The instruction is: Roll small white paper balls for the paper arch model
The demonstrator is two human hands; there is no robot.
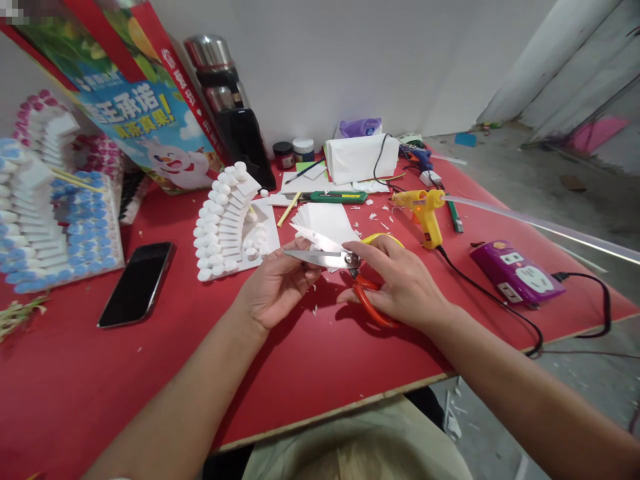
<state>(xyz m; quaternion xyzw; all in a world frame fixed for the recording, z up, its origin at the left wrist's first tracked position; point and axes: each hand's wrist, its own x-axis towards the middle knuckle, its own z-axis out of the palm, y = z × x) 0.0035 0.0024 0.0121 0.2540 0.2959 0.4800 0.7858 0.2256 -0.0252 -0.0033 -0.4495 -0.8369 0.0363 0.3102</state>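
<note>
We've got the red tabletop carrying everything, and out front of us sits a stepped white foam piece with rounded knobs down its edges, just left of a stack of thin white sheets. Those sheets look feather-light and bendy to us, easy to crease, so pinching near the edge beside the cut line seems the sane place to hold. The scissors are the stiff, heavier bit: orange handles, steel blades parted and pointing left over the tabletop. Our right hand is wrapped through the handles, wrist low, forearm coming in from the lower right. Our left hand is curled, fingertips pinching a small white offcut right at the blades, palm tilted inward. Tiny white scraps lie scattered near the yellow glue gun.
</note>
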